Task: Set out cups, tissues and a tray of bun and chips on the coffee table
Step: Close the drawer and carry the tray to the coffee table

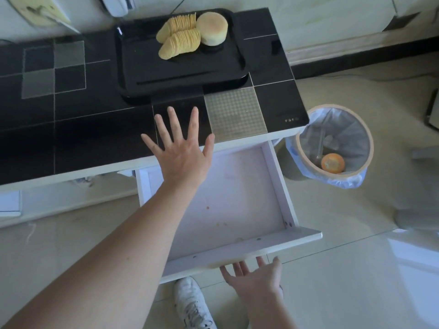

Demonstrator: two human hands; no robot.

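the tray (180, 74) with bun (212, 28) and chips (179, 36) already sits on the coffee table (83, 129), beyond the open drawer (228, 200). the left hand (181, 150) hovers over the table edge, fingers spread. the right hand (255, 279), fingers straight, meets the drawer front. no cups or tissues show. likely next: push the drawer shut.

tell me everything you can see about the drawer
The drawer is white, looks like painted wood, and is pulled well out from under the black-tiled table. It holds nothing, with only a few small stains on its pale bottom. Screw heads show on its front panel and right wall. The right hand has its straight fingers at the front panel's edge; the left hand is spread open above its back end.
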